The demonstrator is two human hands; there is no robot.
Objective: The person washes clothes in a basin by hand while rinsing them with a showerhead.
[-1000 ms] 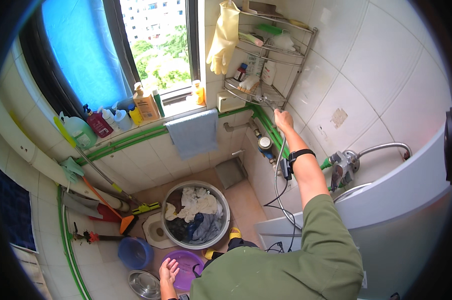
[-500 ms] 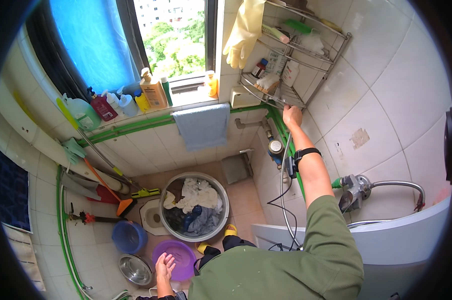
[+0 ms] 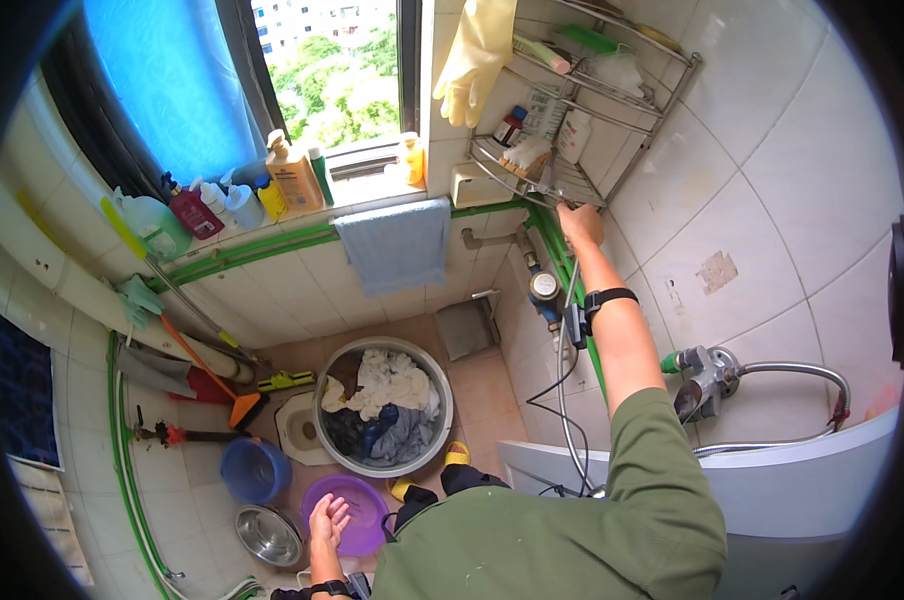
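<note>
My right hand (image 3: pixel 580 230) is stretched out to the foot of the corner rack (image 3: pixel 594 196), its fingers closed round the upper end of a grey shower hose (image 3: pixel 562 405). What sits right inside the grip is mostly hidden by the fingers. From there the hose hangs down along the wall pipes to a white edge beside me. My left hand (image 3: pixel 329 520) is empty, palm up with fingers apart, above the rim of a purple basin (image 3: pixel 364 500). A large metal tub (image 3: pixel 446 420) of wet-looking clothes (image 3: pixel 397 390) stands on the floor ahead of me.
Several bottles (image 3: pixel 292 178) line the window sill. A blue towel (image 3: pixel 396 245) hangs below it, and rubber gloves (image 3: pixel 475 65) hang beside the rack. At left stand a blue bucket (image 3: pixel 256 470), a steel bowl (image 3: pixel 269 535) and a broom (image 3: pixel 245 405). A tap (image 3: pixel 707 385) juts from the right wall.
The whole view has shifted slightly, so the scene sits a little further left. My right hand keeps its grip by the rack; my left hand stays open over the purple basin.
</note>
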